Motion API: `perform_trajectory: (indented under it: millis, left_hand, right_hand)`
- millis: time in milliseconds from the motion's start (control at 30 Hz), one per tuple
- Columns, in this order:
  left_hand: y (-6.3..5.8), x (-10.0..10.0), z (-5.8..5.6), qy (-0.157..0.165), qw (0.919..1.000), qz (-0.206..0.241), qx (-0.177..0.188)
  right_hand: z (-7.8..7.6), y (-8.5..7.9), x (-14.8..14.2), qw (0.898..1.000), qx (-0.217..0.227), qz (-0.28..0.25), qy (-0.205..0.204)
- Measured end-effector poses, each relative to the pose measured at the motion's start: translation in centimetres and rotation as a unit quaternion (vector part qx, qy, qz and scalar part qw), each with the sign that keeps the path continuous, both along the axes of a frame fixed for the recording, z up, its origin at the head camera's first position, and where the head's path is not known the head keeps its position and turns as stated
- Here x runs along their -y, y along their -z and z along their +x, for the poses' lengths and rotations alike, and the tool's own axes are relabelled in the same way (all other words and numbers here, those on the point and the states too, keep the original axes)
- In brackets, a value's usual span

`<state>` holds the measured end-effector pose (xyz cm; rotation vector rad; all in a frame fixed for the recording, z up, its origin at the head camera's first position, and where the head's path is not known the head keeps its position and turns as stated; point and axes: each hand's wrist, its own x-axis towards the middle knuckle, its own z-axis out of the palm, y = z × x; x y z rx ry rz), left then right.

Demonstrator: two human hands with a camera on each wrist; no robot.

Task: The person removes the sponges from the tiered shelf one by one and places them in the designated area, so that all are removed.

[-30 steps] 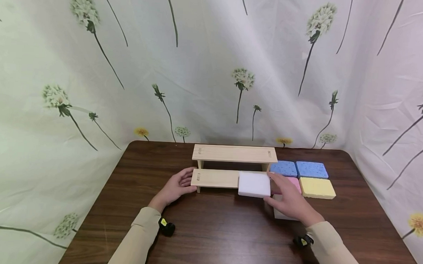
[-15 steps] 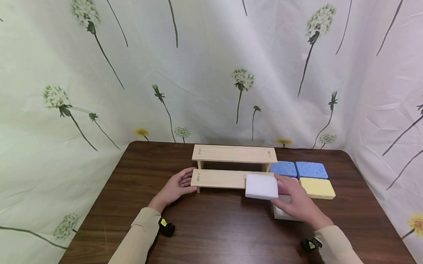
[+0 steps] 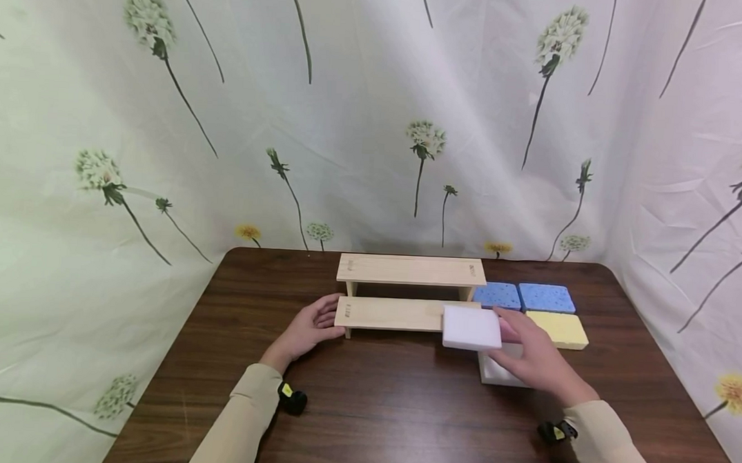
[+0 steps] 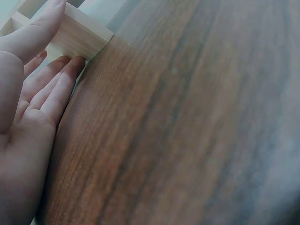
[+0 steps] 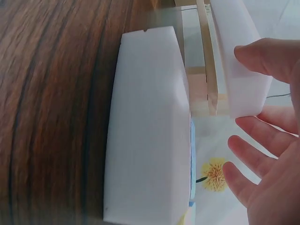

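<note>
My right hand (image 3: pixel 536 359) pinches a white sponge (image 3: pixel 472 328) between thumb and fingertips. It hangs over the right end of the two-tier wooden rack's lower board (image 3: pixel 398 314), jutting past the front edge. In the right wrist view the thumb lies on the face of the held sponge (image 5: pixel 243 70), and the lower fingers are spread free of it. Below that hand, a second white sponge (image 3: pixel 495 369) lies on the table, partly covered. My left hand (image 3: pixel 302 333) rests against the rack's left end; in the left wrist view its fairly straight fingers touch the wooden side panel (image 4: pixel 77 40).
Right of the rack lie two blue sponges (image 3: pixel 497 296), a yellow sponge (image 3: pixel 558 329) and a pink sponge (image 3: pixel 508 331) mostly hidden by the right hand. The rack's upper board (image 3: pixel 411 269) stands behind the lower one. A flower-printed curtain (image 3: pixel 360 189) hangs behind the dark wooden table (image 3: pixel 388 412).
My right hand has lifted the white sponge off the lower board and carried it rightward. The left hand and the rack have stayed put.
</note>
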<state>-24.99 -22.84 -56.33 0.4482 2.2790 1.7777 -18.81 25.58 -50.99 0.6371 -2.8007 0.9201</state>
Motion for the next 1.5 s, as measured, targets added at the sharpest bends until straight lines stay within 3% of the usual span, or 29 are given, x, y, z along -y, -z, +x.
perform_trajectory:
  millis: [633,933,1500]
  left_hand:
    - [0.2,0.1,-0.3,0.006,0.9999,0.0,-0.011]
    - [0.4,0.1,-0.2,0.006,0.9998,0.003,-0.016]
    - [0.1,0.1,0.0,0.005,0.9999,-0.004,-0.01]
  right_hand:
    - [0.9,0.0,-2.9,0.999,-0.018,0.014,0.023]
    - [1.7,-0.3,-3.8,0.999,0.02,0.011,0.047]
    - [2.9,0.1,-5.5,0.998,-0.008,-0.003,0.062]
